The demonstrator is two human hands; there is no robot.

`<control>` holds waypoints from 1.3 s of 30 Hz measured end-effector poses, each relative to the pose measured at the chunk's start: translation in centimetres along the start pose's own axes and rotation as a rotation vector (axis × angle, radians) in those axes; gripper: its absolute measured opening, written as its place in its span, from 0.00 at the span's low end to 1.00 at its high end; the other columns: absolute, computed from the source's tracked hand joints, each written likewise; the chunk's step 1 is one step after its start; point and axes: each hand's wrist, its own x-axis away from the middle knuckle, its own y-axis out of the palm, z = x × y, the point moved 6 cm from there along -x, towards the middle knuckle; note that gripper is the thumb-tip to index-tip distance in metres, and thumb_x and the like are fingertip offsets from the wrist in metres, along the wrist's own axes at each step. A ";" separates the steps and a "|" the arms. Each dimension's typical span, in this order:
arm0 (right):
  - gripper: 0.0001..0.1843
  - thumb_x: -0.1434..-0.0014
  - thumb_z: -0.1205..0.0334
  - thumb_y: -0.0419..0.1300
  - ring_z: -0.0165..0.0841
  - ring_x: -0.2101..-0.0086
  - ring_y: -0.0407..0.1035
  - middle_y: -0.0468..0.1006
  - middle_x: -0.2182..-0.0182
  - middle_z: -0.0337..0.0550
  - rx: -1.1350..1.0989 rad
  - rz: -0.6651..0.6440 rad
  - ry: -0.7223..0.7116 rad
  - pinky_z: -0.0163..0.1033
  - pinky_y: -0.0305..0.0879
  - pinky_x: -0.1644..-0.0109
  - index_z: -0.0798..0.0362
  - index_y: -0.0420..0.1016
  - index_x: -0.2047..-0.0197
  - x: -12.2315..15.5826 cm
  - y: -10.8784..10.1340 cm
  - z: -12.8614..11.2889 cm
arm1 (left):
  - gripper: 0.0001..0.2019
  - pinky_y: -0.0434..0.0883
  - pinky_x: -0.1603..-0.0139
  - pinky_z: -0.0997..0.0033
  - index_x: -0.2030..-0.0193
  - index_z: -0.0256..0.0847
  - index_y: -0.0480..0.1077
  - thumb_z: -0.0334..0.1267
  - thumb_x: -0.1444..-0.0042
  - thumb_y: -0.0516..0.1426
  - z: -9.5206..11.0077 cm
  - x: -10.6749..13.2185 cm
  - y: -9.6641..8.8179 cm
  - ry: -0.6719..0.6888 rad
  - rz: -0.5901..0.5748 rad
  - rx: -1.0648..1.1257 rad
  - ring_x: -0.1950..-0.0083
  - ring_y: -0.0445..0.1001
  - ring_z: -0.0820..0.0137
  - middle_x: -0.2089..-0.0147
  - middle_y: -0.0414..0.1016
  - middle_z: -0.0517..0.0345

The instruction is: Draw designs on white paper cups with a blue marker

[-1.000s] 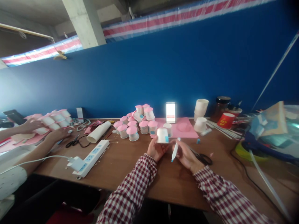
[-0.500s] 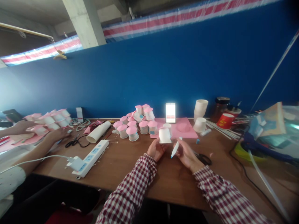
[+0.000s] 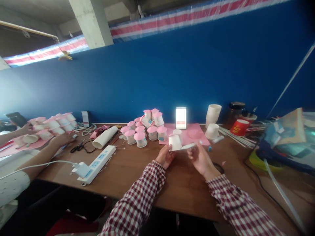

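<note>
My left hand (image 3: 165, 156) is closed on a white paper cup (image 3: 175, 143), held upside down just above the table. In my right hand (image 3: 199, 158) is a white marker pen (image 3: 189, 146), pinched between the fingers. The pen lies nearly level and its tip points left, at the lower right side of the cup; whether it touches cannot be made out. Behind the cup stands another white paper cup (image 3: 177, 133) on a sheet of pink paper (image 3: 200, 139). Left of them is a pile of paper cups with pink cone tops (image 3: 140, 138).
A white power strip (image 3: 99, 165) lies on the left, near scissors (image 3: 78, 147) and a paper roll (image 3: 105, 137). Stacked white cups (image 3: 213, 114), a red cup (image 3: 239, 127) and a plastic bag (image 3: 286, 129) stand right. A co-worker's arm (image 3: 46, 151) reaches in from the left.
The marker pen has swung from pointing down to nearly level, its tip now by the cup. My right hand has turned and risen slightly. My left hand keeps the cup.
</note>
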 end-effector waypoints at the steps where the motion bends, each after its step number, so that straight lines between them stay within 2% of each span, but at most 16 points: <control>1: 0.16 0.54 0.52 0.67 0.24 0.79 0.61 0.69 0.81 0.34 0.013 0.011 -0.021 0.28 0.52 0.82 0.53 0.67 0.76 -0.1 -0.1 -0.1 | 0.14 0.71 0.60 0.71 0.54 0.31 0.69 0.35 0.46 0.57 0.0 0.0 0.0 -0.006 0.009 0.009 0.63 0.76 0.69 0.61 0.77 0.49; 6: 0.15 0.57 0.56 0.69 0.23 0.79 0.60 0.68 0.81 0.34 0.176 0.078 -0.168 0.27 0.51 0.81 0.55 0.68 0.76 -0.1 -0.5 -0.5 | 0.13 0.72 0.57 0.69 0.54 0.32 0.68 0.34 0.46 0.56 0.2 0.2 0.1 -0.021 0.048 0.054 0.62 0.76 0.68 0.61 0.77 0.49; 10: 0.13 0.52 0.53 0.65 0.24 0.78 0.62 0.70 0.78 0.36 0.350 0.162 -0.351 0.28 0.55 0.79 0.54 0.71 0.70 0.4 -0.9 -1.3 | 0.13 0.72 0.58 0.69 0.54 0.30 0.68 0.35 0.45 0.56 0.1 0.2 0.1 -0.030 0.061 0.040 0.62 0.75 0.68 0.62 0.77 0.48; 14: 0.14 0.46 0.50 0.59 0.29 0.74 0.66 0.74 0.74 0.41 0.584 0.181 -0.512 0.32 0.60 0.75 0.54 0.72 0.67 1.4 -0.3 -2.5 | 0.13 0.71 0.56 0.66 0.55 0.30 0.69 0.35 0.45 0.56 0.0 0.2 0.0 -0.031 0.069 0.034 0.62 0.75 0.68 0.63 0.76 0.48; 19: 0.12 0.42 0.52 0.56 0.34 0.68 0.70 0.76 0.69 0.44 0.833 0.057 -0.635 0.38 0.67 0.66 0.52 0.71 0.63 3.0 2.0 -3.1 | 0.14 0.71 0.53 0.65 0.53 0.31 0.68 0.36 0.45 0.55 0.0 0.3 0.0 -0.049 0.051 0.035 0.60 0.75 0.67 0.60 0.76 0.48; 24: 0.08 0.43 0.56 0.57 0.33 0.71 0.67 0.75 0.69 0.44 1.078 -0.009 -0.753 0.39 0.66 0.65 0.50 0.71 0.63 4.3 3.3 -2.7 | 0.14 0.69 0.49 0.62 0.55 0.32 0.69 0.35 0.47 0.57 -0.1 0.3 0.1 -0.033 0.028 0.009 0.58 0.74 0.66 0.58 0.76 0.48; 35: 0.06 0.40 0.58 0.54 0.30 0.75 0.64 0.71 0.74 0.40 1.194 -0.060 -0.740 0.36 0.62 0.70 0.51 0.67 0.66 4.6 3.5 -2.6 | 0.14 0.68 0.51 0.64 0.57 0.33 0.70 0.36 0.50 0.60 0.0 0.5 0.4 0.008 -0.018 -0.031 0.59 0.74 0.67 0.61 0.75 0.51; 39: 0.07 0.40 0.57 0.53 0.30 0.75 0.64 0.71 0.74 0.40 1.159 -0.039 -0.729 0.36 0.62 0.70 0.51 0.68 0.66 4.5 3.3 -2.5 | 0.13 0.68 0.51 0.63 0.58 0.33 0.70 0.35 0.50 0.60 0.0 0.4 0.4 0.002 -0.021 -0.016 0.59 0.74 0.66 0.61 0.75 0.50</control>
